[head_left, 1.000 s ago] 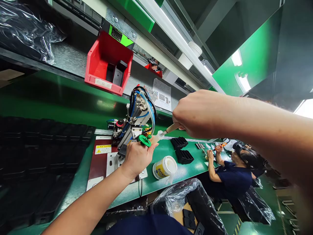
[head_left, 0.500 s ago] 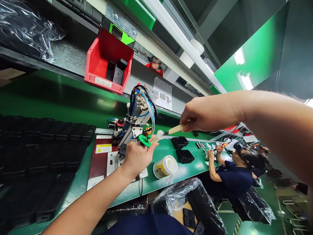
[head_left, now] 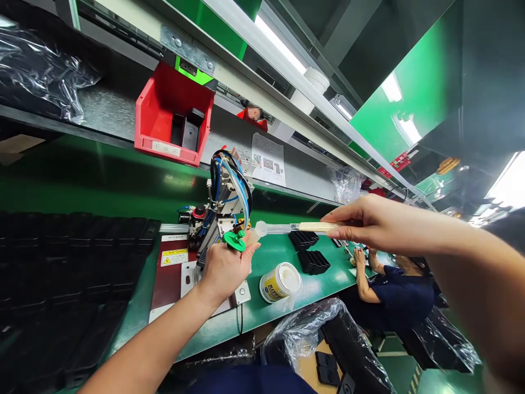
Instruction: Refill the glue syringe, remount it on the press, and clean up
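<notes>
My left hand (head_left: 225, 269) is closed around a translucent syringe barrel (head_left: 251, 236), its open end facing right. A green cap-like piece (head_left: 234, 241) sits at the top of that hand, above the thumb. My right hand (head_left: 355, 225) pinches the pale handle of a narrow spatula (head_left: 314, 226). The spatula's long shiny blade points left, and its tip meets the barrel's open end; how far it reaches inside I cannot tell. Below the hands stands an open white tub (head_left: 281, 283) with a yellow label and a whitish paste in it.
A pneumatic fixture (head_left: 227, 197) with hoses stands behind my left hand. Black trays (head_left: 69, 273) are stacked at left. A red bin (head_left: 174, 117) sits on the shelf. Black parts (head_left: 314, 261) lie beyond the tub. A co-worker (head_left: 394, 284) sits at right, near a plastic-lined box (head_left: 348, 339).
My right hand has moved right, away from the barrel, and much more of the spatula's blade now shows. My left hand keeps its hold on the barrel. The view has shifted slightly.
</notes>
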A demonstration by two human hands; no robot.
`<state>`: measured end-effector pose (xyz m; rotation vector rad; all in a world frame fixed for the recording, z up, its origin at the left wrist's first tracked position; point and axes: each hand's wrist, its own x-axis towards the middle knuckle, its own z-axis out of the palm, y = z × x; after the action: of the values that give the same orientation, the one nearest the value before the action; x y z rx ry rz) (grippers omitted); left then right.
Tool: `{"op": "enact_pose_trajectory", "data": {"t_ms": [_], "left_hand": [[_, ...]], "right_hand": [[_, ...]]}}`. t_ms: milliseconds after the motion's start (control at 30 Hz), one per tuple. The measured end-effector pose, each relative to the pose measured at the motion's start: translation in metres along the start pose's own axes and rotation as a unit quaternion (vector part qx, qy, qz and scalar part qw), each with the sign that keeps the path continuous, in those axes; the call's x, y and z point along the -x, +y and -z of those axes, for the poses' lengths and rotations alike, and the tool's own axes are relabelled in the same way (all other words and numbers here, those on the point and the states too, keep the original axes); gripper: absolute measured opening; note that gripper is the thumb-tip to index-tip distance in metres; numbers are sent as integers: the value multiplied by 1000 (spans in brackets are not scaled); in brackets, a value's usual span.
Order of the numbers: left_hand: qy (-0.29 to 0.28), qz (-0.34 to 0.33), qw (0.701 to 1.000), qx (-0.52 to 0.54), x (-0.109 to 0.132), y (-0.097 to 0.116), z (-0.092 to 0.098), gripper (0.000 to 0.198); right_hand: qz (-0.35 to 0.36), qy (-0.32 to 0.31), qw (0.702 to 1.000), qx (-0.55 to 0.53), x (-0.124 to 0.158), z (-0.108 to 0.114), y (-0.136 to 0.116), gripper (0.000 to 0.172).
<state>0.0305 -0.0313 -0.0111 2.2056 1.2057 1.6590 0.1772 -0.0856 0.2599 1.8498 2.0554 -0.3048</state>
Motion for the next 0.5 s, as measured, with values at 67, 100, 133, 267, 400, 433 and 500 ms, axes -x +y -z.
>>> {"op": "enact_pose_trajectory", "data": {"t_ms": [67,100,133,267,400,433,500], "left_hand": [[0,3,1000,-3,0,0,0,30],[1,4,1000,-4,1,1,0,31],[1,6,1000,-5,1,1,0,31],[-17,21,1000,-10,2,3,1,28],[-20,25,999,-13,3,3,2,28],[-20,22,999,-12,3,2,1,29],[-11,12,1000,-14,3,2,1,29]], "right_hand": [[17,45,990,-132,5,-14,18,45],[23,68,979,-193,7,-22,28,46],[25,93,967,-237,9,-30,37,47],[-1,177,920,-350,18,-61,67,51],[-12,249,867,-433,27,-85,89,51],[-8,255,859,-444,29,-89,91,51],[-1,249,854,-458,32,-95,92,49]]}}
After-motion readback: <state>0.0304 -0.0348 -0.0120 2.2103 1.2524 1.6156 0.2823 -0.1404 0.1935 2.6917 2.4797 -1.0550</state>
